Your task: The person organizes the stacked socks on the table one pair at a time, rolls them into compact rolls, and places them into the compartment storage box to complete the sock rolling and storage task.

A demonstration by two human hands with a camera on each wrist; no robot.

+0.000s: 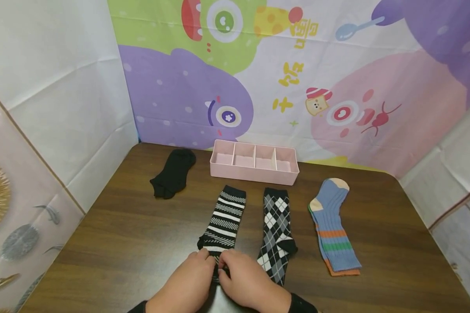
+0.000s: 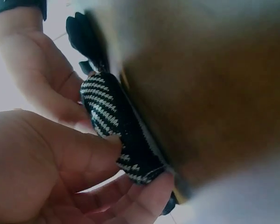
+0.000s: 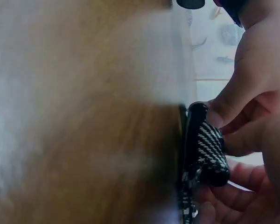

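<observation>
A black-and-white striped sock [image 1: 226, 217] lies on the table with its cuff pointing away from me. At its near end, my left hand [image 1: 192, 278] and right hand [image 1: 246, 278] pinch the fabric side by side. Thumb and fingers of the left hand [image 2: 42, 163] grip one side of a thick, bunched end of the striped sock [image 2: 102, 107] in the left wrist view. On the other side, the right hand [image 3: 270, 144] holds the same bunched end, low against the tabletop. My hands cover much of the toe part. An argyle sock [image 1: 276, 226] lies just right of the hands.
A pink box [image 1: 254, 174] with several compartments stands at the back. Black socks [image 1: 174, 171] lie at the back left, and blue socks [image 1: 333, 226] with orange and green stripes at the right. Patterned cloth [image 1: 274, 130] hangs behind the brown table [image 1: 113, 243].
</observation>
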